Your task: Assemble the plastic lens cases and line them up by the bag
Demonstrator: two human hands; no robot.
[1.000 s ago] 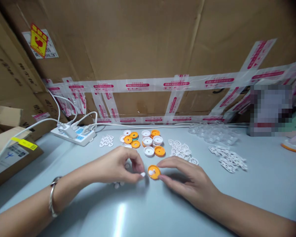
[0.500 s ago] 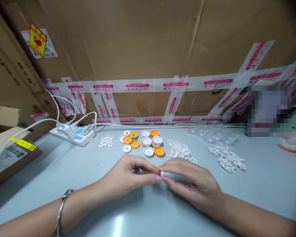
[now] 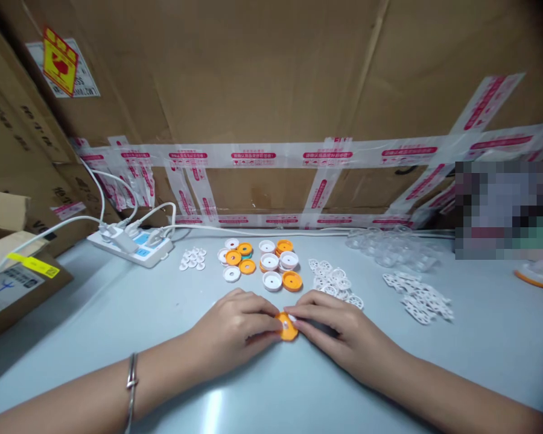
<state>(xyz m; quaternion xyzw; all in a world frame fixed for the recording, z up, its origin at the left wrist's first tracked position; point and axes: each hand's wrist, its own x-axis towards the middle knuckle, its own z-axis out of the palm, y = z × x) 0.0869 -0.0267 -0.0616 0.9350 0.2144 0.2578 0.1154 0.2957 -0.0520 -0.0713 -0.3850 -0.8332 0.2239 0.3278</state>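
Observation:
An orange round plastic disc (image 3: pixel 288 333) lies low over the table between my hands, with a small pale spot at its centre. My left hand (image 3: pixel 239 322) pinches its left edge between fingers and thumb. From the other side, my right hand (image 3: pixel 344 325) has its thumb and fingertips closed on a small white plastic piece (image 3: pixel 292 318) at the disc's upper right; its shape is mostly covered. Just beyond are orange and white round cups (image 3: pixel 272 281), flat orange and white rings (image 3: pixel 231 274) and white openwork discs (image 3: pixel 332 280).
Small white pieces (image 3: pixel 192 259) lie near a power strip (image 3: pixel 151 256) with white cables. Clear plastic domes (image 3: pixel 391 247) and flat white cut-out parts (image 3: pixel 419 298) are at the right. A large taped cardboard box (image 3: pixel 262 78) walls the back; a smaller carton (image 3: pixel 22 289) stands left.
My left hand has turned palm-down, and the orange disc, mostly covered before, now lies face up lower down. The white piece in my right hand has shifted slightly left, over the disc's edge.

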